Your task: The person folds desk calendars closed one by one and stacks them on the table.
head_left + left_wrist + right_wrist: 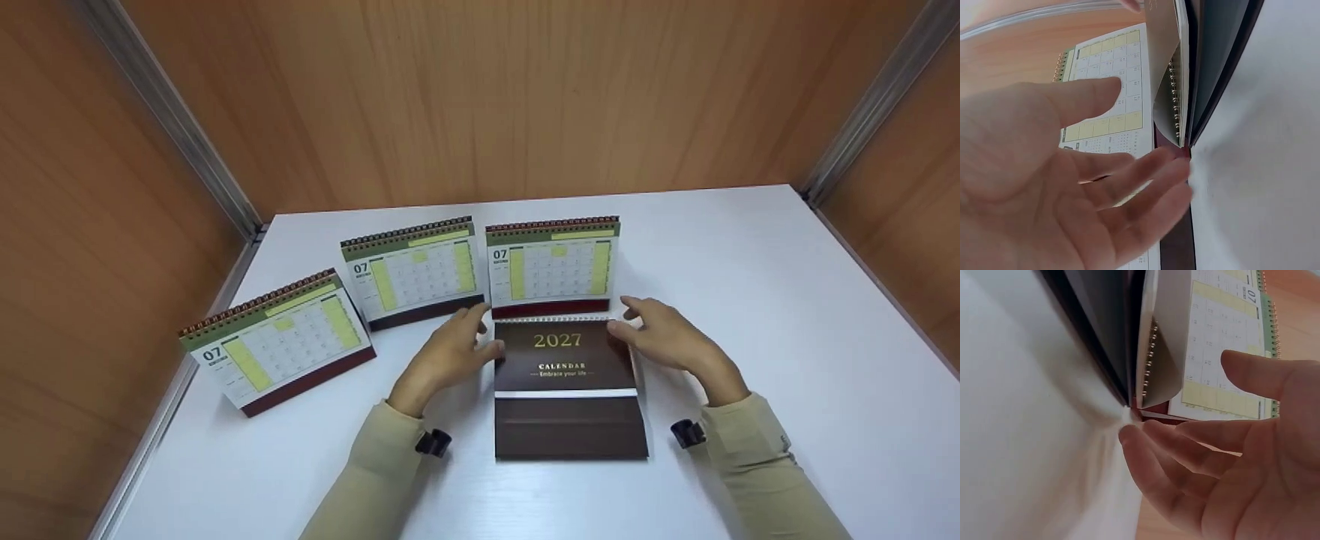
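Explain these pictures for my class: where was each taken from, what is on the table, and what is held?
There is no robot here: a person works with a bare left hand and right hand. The wide picture is taken from the person's head, looking down; the close-ups, from each wrist. On the white table, the left calendar, middle calendar and right calendar show pages marked 07. In front of the right one is a dark brown 2027 calendar. The hands are at either side of it, fingers open; neither appears to grip it.
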A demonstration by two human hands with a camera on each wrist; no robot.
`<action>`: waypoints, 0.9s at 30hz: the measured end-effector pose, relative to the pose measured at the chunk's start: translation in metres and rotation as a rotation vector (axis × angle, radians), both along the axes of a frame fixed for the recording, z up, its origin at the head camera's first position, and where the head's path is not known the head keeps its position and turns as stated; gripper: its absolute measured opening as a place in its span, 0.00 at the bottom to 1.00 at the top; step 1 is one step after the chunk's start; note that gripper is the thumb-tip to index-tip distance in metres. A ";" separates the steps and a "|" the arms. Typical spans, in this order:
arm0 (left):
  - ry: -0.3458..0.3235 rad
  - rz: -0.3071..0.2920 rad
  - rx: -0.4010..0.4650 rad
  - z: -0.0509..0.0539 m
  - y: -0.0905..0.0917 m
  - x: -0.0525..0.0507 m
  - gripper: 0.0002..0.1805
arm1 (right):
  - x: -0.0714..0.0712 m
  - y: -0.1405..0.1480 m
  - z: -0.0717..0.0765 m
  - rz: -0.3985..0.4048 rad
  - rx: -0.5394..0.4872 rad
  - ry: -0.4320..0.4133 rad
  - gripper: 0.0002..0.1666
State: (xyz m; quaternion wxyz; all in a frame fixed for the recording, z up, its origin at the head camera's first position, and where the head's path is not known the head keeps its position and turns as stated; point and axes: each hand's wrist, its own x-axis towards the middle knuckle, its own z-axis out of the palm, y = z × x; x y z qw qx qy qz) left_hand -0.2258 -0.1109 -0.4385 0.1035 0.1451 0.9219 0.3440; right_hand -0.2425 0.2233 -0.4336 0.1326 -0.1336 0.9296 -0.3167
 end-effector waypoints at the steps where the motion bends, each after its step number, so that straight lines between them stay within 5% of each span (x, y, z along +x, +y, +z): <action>1: 0.043 0.004 -0.007 0.000 0.000 0.001 0.40 | 0.001 -0.001 0.001 0.006 -0.003 0.019 0.44; 7: 0.227 0.013 -0.097 0.001 0.005 0.005 0.37 | 0.008 -0.006 0.014 0.001 0.021 0.128 0.45; 14: 0.374 -0.079 -0.222 0.001 0.023 0.006 0.39 | 0.011 -0.018 0.021 -0.002 0.053 0.244 0.50; 27: 0.342 -0.008 -0.288 -0.012 0.040 0.009 0.41 | 0.027 -0.041 -0.014 0.048 0.179 0.414 0.47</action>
